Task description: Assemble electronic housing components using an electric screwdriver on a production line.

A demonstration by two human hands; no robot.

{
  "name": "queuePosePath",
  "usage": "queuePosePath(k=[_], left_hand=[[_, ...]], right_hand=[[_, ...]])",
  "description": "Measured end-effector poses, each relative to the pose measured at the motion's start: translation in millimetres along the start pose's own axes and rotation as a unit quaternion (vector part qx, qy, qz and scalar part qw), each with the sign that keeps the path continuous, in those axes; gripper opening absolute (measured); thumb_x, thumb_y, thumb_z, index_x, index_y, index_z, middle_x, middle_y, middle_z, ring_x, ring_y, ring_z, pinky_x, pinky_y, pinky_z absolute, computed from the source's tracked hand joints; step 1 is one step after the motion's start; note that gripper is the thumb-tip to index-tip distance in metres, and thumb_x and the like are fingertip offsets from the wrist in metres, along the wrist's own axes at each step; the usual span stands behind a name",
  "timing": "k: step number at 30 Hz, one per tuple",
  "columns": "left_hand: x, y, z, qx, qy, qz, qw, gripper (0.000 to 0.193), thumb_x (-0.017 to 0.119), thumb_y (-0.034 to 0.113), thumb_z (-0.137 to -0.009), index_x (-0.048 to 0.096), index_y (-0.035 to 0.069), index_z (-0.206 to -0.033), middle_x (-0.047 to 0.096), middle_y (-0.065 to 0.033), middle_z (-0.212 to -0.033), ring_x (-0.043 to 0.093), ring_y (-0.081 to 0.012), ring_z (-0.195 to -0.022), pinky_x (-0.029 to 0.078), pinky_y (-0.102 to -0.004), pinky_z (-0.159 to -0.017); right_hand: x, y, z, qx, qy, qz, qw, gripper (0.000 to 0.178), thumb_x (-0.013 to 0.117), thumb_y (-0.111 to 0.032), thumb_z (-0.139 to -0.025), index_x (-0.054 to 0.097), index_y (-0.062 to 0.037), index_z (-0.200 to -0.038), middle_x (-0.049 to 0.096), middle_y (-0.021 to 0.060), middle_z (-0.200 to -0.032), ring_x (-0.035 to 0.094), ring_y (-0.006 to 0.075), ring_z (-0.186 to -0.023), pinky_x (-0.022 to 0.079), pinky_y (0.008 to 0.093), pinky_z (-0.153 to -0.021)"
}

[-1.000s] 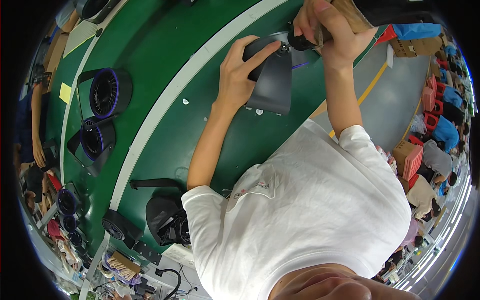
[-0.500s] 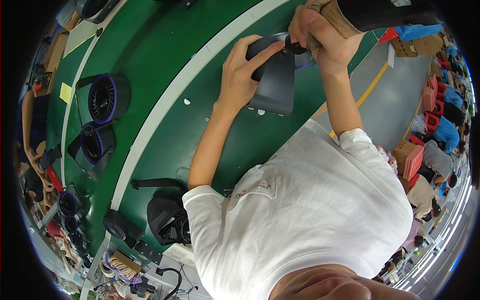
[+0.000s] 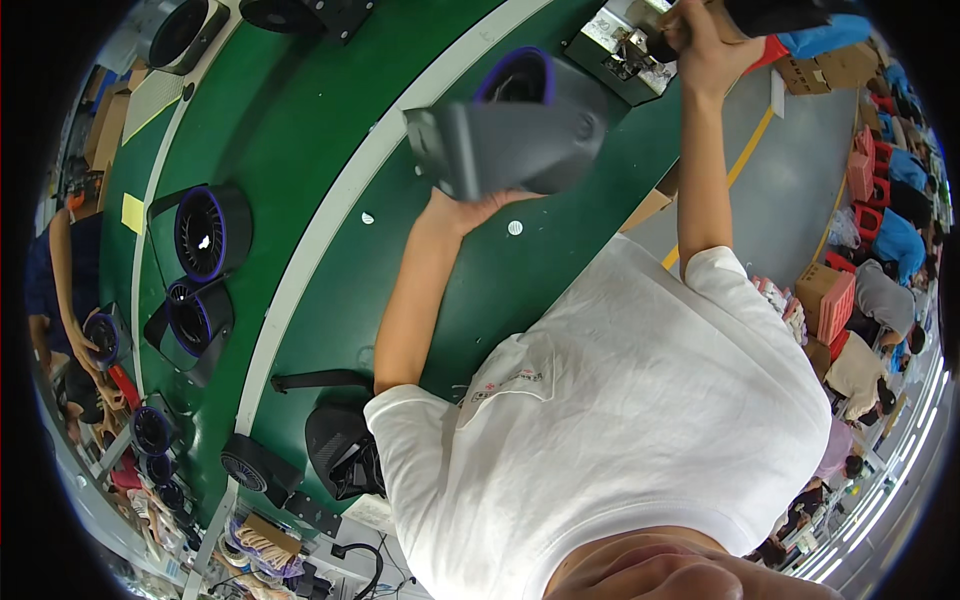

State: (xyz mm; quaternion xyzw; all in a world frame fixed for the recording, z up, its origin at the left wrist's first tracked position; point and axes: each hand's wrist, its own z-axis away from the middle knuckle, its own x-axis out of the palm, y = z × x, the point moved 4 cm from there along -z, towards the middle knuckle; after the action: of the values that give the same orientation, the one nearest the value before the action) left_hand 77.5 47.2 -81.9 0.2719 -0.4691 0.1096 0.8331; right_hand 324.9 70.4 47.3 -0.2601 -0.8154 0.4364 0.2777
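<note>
My left hand (image 3: 457,208) is closed on the underside of a dark grey fan (image 3: 575,125) with a purple ring and a flat bracket, and lifts it tilted over the green bench. Motion smears the fan's bracket, and most of my fingers are hidden behind it. At the top right, my right hand (image 3: 708,48) grips a black electric screwdriver (image 3: 775,12), partly cut off by the picture's edge. Its front end is beside a metal box with a small mechanism (image 3: 628,52), apparently a screw feeder. Whether the two touch cannot be made out.
A white-edged strip (image 3: 335,200) divides the green bench (image 3: 480,270). Beyond it stand purple-ringed fans (image 3: 212,232). A black fan housing (image 3: 342,450) and a strap-like bracket (image 3: 320,380) lie near my left elbow. Small white round pieces (image 3: 515,228) dot the bench. Co-workers sit on both sides.
My left hand has turned and lifted the fan leftward. My right hand has moved the screwdriver away from the fan, up and right to the metal box, which has come into sight.
</note>
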Motion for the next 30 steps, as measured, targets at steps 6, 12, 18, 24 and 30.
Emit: queuePosePath(k=[6, 12, 18, 24, 30], left_hand=[[-27, -26, -22, -0.155, -0.09, 0.151, 0.972, 0.063, 0.03, 0.052, -0.096, 0.044, 0.0, -0.129, 0.053, -0.0232, -0.124, 0.057, -0.0408, -0.104, 0.053, -0.0489, -0.086], [-30, -34, -24, -0.154, -0.182, 0.149, 0.96, 0.071, 0.022, 0.055, -0.096, 0.044, -0.004, -0.128, 0.057, -0.0256, -0.115, 0.06, -0.0383, -0.096, 0.055, -0.0475, -0.082], [-21, -28, -8, -0.117, -0.094, -0.005, 0.989, 0.079, 0.015, 0.06, -0.094, 0.044, -0.005, -0.128, 0.058, -0.0252, -0.113, 0.062, -0.0328, -0.093, 0.055, -0.0439, -0.076], [-16, -10, 28, -0.106, -0.091, -0.231, 0.963, 0.075, 0.024, 0.059, -0.095, 0.053, -0.004, -0.122, 0.065, -0.018, -0.095, 0.063, -0.0265, -0.08, 0.054, -0.0352, -0.068], [47, 23, 67, 0.066, -0.061, -0.571, 0.816, 0.046, 0.055, 0.042, -0.088, 0.064, 0.001, -0.107, 0.063, -0.0099, -0.082, 0.061, -0.023, -0.073, 0.051, -0.0301, -0.061]], right_hand=[[-4, 25, 14, -0.259, -0.009, 0.195, 0.946, 0.047, 0.064, -0.002, -0.079, 0.044, 0.0011, -0.121, 0.052, 0.0021, -0.06, 0.053, 0.0117, -0.046, 0.043, 0.0232, -0.044], [-14, 30, 11, -0.035, -0.034, 0.015, 0.999, 0.047, 0.065, -0.001, -0.078, 0.043, -0.0012, -0.12, 0.054, 0.0029, -0.062, 0.054, 0.0114, -0.046, 0.042, 0.0227, -0.043], [-15, 18, 0, -0.103, -0.058, 0.105, 0.987, 0.045, 0.058, 0.0, -0.08, 0.042, 0.0047, -0.121, 0.051, 0.0123, -0.062, 0.049, 0.0188, -0.043, 0.048, 0.0335, -0.045], [-18, 44, -2, -0.032, -0.065, -0.043, 0.996, 0.046, 0.065, 0.0, -0.077, 0.042, -0.0017, -0.118, 0.054, 0.0033, -0.062, 0.054, 0.0116, -0.047, 0.042, 0.0225, -0.043], [-19, 52, 10, -0.069, -0.019, 0.004, 0.997, 0.042, 0.065, 0.0, -0.076, 0.045, -0.0007, -0.113, 0.054, 0.0044, -0.065, 0.054, 0.0123, -0.047, 0.044, 0.0239, -0.045]])
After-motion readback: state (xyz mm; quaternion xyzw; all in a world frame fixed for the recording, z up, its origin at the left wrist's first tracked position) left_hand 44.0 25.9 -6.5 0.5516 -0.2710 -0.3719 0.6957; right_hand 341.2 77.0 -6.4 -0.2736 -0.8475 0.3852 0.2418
